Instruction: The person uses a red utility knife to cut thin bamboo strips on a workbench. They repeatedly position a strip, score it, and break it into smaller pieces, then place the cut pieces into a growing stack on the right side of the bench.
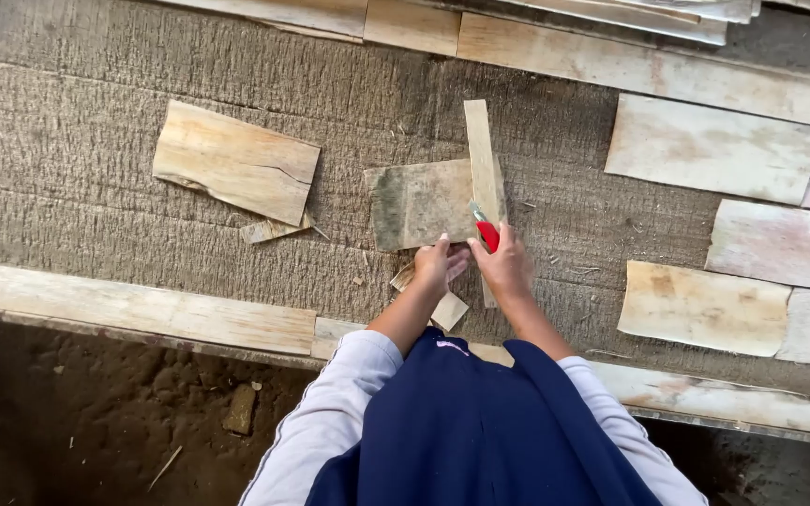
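Observation:
My right hand grips a red-handled utility knife, its blade against a narrow upright strip of wood veneer. That strip lies over the right edge of a greyish, stained veneer piece. My left hand presses on the lower edge of this stained piece, fingers bent. Small veneer offcuts lie just under both hands. All of it rests on a wide rough grey-brown veneer sheet.
A pale veneer piece lies to the left with a small scrap beside it. Several pale patches lie at the right. Long planks edge the near side; below is dirt floor. More strips run along the far side.

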